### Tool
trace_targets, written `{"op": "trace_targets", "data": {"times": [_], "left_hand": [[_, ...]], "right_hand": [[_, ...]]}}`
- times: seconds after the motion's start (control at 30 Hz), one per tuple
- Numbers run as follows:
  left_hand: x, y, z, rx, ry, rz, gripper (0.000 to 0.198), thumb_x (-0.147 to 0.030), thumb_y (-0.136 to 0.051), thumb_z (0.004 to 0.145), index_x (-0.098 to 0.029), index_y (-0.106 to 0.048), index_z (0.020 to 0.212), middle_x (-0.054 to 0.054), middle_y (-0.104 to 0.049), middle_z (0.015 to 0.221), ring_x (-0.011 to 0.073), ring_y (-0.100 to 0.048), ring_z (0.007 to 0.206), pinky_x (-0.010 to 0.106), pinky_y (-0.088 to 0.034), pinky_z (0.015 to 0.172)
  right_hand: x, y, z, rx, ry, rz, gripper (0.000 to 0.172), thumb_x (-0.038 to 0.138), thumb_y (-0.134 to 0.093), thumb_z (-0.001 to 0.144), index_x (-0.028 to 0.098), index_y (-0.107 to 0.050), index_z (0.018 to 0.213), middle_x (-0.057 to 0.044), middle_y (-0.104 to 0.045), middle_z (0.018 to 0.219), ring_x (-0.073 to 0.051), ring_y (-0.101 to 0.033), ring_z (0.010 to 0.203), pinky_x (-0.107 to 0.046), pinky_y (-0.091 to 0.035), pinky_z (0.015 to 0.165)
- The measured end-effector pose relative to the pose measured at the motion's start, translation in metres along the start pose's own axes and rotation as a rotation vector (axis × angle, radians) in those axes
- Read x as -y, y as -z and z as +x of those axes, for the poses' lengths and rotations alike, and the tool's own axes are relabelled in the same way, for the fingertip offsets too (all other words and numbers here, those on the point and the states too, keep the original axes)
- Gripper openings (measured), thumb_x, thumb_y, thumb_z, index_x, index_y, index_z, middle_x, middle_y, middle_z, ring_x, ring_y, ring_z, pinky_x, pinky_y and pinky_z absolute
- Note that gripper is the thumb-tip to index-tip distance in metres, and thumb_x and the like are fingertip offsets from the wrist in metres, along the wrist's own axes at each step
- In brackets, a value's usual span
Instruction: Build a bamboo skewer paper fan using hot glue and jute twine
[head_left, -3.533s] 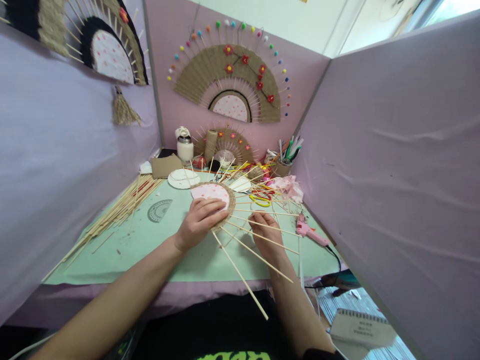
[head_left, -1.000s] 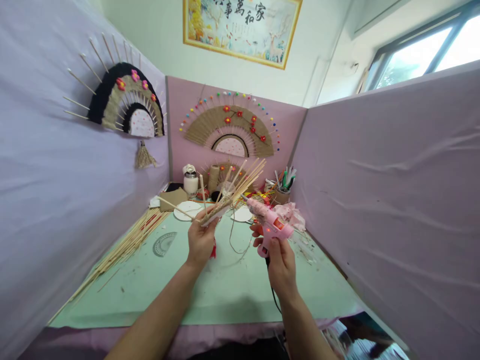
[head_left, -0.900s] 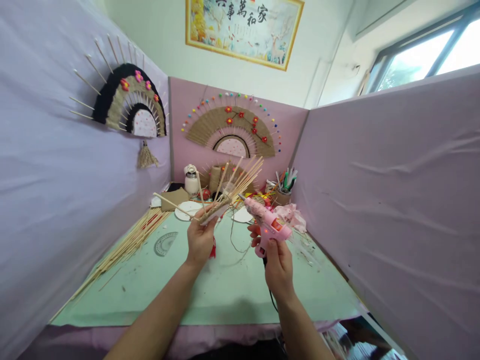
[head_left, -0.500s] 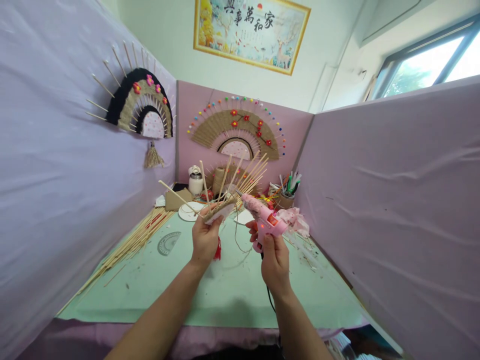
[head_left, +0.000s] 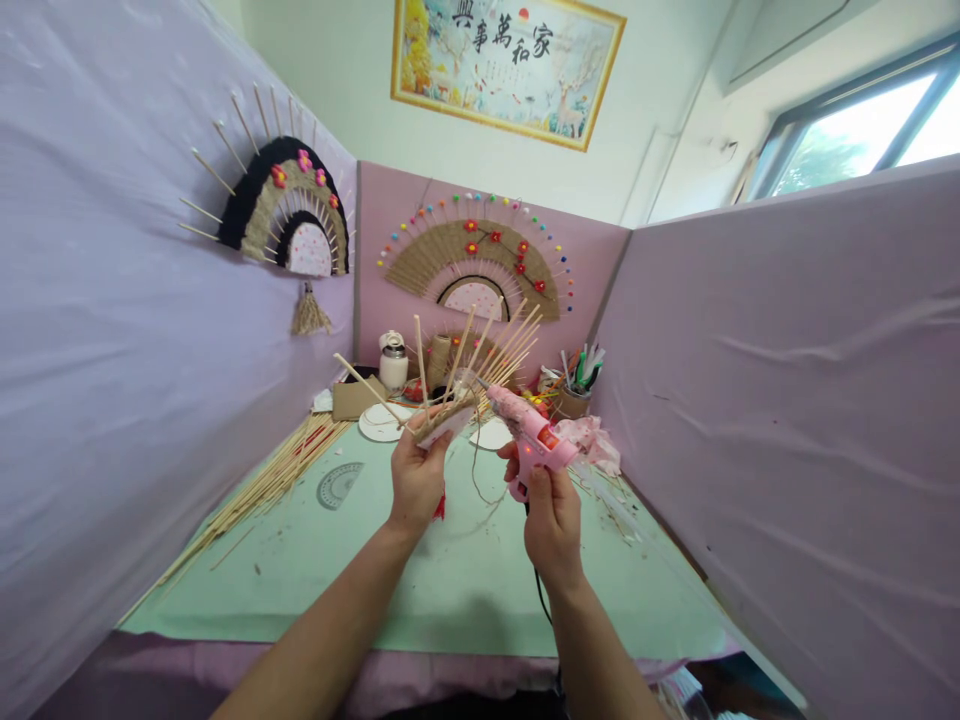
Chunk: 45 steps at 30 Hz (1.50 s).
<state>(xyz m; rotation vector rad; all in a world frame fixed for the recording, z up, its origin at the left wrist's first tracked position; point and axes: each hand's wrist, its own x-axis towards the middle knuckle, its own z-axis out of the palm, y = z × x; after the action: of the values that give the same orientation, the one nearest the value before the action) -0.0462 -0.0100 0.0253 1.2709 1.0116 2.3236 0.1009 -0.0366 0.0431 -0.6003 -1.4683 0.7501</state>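
My left hand (head_left: 418, 480) is closed round the base of a small unfinished fan (head_left: 448, 424), thumb on its pale underside. Thin wooden sticks (head_left: 470, 352) spread upward from the fan's twine-covered edge. In my right hand (head_left: 551, 520) is a pink hot glue gun (head_left: 531, 432), gripped by its handle, with a small light glowing orange. The gun's nozzle points up and left, close to the sticks; whether it touches them I cannot tell. A loose strand of twine (head_left: 475, 470) hangs from the fan toward the table. Below my left hand shows a red tassel (head_left: 440, 501).
Long wooden sticks (head_left: 255, 487) lie along the table's left side, near a protractor (head_left: 339, 486). At the back stand a white jar (head_left: 393, 366), a twine spool (head_left: 439, 356) and a pot of tools (head_left: 574, 400). Crumpled pink cloth (head_left: 592, 442) lies at right. Finished fans (head_left: 472, 262) hang on the partitions.
The view has shifted slightly. The fan in my left hand has tilted a little, its left sticks standing more to the right. Both hands keep their hold.
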Motion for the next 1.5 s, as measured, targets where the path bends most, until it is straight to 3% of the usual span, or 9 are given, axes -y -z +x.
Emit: {"op": "trace_targets", "data": {"times": [1.5], "left_hand": [[0.003, 0.0001, -0.0008, 0.005, -0.019, -0.011, 0.03, -0.026, -0.067, 0.078, -0.02, -0.062, 0.107, 0.004, -0.069, 0.105, 0.0186, -0.064, 0.1, 0.038, -0.048, 0.095]], "right_hand": [[-0.0081, 0.0022, -0.0023, -0.023, 0.034, -0.004, 0.03, 0.039, -0.041, 0.094, 0.018, -0.061, 0.09, -0.004, -0.063, 0.082, -0.012, -0.052, 0.067, -0.025, -0.042, 0.058]]}}
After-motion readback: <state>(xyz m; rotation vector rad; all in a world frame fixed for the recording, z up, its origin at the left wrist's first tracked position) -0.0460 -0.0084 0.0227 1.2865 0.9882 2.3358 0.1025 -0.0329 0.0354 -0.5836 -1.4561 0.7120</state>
